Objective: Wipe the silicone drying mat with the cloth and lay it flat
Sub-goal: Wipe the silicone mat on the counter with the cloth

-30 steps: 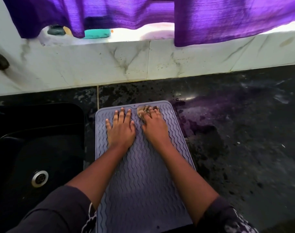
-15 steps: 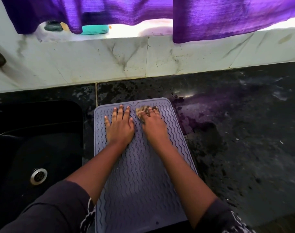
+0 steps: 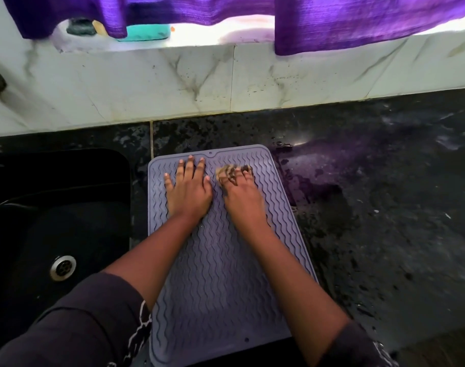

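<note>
A grey-lilac silicone drying mat (image 3: pixel 215 282) with wavy ridges lies flat on the black counter, its long side running away from me. My left hand (image 3: pixel 189 189) presses palm down on the mat's far part, fingers spread. Beside it, my right hand (image 3: pixel 242 197) bears down on a small brown-and-tan cloth (image 3: pixel 227 172); only the cloth's far edge shows beyond my fingertips, near the mat's far right corner.
A black sink (image 3: pixel 53 234) with a steel drain (image 3: pixel 63 267) adjoins the mat's left edge. Wet black counter (image 3: pixel 385 207) stretches to the right. A white marble backsplash (image 3: pixel 226 83) rises behind, under purple curtains (image 3: pixel 345 19); a teal soap dish (image 3: pixel 146 33) sits on the sill.
Both hands have stayed near the mat's far end. The right hand with the cloth has shifted slightly; the view has moved a little.
</note>
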Motion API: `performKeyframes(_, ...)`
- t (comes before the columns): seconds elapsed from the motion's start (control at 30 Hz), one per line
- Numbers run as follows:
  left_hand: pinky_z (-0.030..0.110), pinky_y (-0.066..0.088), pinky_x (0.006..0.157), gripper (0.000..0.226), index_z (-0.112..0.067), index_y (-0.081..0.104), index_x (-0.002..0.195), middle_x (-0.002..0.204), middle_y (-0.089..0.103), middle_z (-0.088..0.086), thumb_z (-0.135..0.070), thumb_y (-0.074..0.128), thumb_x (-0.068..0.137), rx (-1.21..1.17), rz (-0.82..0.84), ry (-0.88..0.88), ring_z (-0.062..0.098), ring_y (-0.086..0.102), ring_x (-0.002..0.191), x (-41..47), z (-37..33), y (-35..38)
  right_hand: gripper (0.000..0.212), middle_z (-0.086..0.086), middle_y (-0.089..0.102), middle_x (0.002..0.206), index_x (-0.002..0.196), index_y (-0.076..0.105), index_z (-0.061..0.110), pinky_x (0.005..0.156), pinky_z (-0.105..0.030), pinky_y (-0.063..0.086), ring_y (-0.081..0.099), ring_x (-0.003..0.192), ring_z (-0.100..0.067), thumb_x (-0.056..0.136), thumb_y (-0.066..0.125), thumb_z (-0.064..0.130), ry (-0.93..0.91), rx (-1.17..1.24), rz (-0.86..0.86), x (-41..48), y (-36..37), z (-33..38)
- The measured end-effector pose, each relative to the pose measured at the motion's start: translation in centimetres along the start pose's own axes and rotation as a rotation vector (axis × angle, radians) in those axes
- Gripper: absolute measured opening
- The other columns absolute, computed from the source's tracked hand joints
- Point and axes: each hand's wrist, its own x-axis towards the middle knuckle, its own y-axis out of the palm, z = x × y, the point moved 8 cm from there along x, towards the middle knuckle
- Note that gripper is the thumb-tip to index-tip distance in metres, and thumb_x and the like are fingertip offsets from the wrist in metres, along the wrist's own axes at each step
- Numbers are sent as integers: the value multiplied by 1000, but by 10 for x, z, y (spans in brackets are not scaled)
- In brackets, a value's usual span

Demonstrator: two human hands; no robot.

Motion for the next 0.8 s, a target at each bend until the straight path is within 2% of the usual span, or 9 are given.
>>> performKeyframes(0.13,54,2,114,55,-25,20,148,158,18,2,-40,22,96,-7,-10,5,23,9,146,0,0,-1,47,-18,36,144,139,36,18,100,-46,41,34,131,-35,93,44,14,-44,16,32,-63,0,-3)
performKeyframes(0.2,54,2,114,55,-25,20,148,158,18,2,-41,22,96,-6,-10,11,23,9,146,0,0,-1,31,-12,58,120,124,53,19,84,-38,51,56,103,-27,93,47,19,-15,92,48,-60,-9,-11)
performKeyframes(0.27,54,2,114,55,-25,19,149,158,17,2,-40,22,96,-4,-7,12,23,9,146,0,0,-1,24,-5,63,101,114,59,22,71,-29,52,59,81,-17,92,50,24,66,196,-10,-37,-25,-19)
performKeyframes(0.33,55,2,114,54,-25,18,149,158,17,2,-40,21,97,-2,-7,10,23,9,146,-1,-1,-2,29,-8,60,115,121,57,20,81,-32,47,57,97,-22,92,50,21,46,217,-113,-10,-34,-17)
performKeyframes(0.4,54,3,114,54,-25,18,149,158,16,2,-40,21,97,0,-6,7,23,9,146,-2,-1,-2,40,-13,44,139,134,45,19,101,-40,36,40,126,-30,94,45,15,-5,94,-67,4,-20,-7)
performKeyframes(0.5,54,2,114,54,-25,18,149,158,16,2,-40,21,97,0,-5,2,22,9,146,-2,-2,-2,50,-17,26,150,143,27,19,108,-47,29,21,137,-34,95,38,11,-25,-26,20,-14,0,-5)
performKeyframes(0.67,54,1,114,55,-25,17,149,159,15,1,-41,20,96,1,-2,1,22,7,146,-1,0,-2,48,-16,38,144,138,38,20,102,-44,37,36,130,-33,91,48,11,-73,4,43,-97,0,-9)
performKeyframes(0.73,54,1,114,55,-25,17,149,159,15,2,-41,20,96,1,-3,6,22,8,146,-2,-1,-2,34,-9,56,126,124,54,22,90,-37,46,54,107,-26,90,52,17,-24,113,56,-100,-9,-17)
performKeyframes(0.8,55,1,114,55,-25,18,149,158,16,3,-41,20,96,-8,-2,13,23,8,146,-2,-1,-2,25,-3,61,113,116,60,23,78,-28,50,57,89,-17,92,51,22,65,214,15,-82,-23,-22)
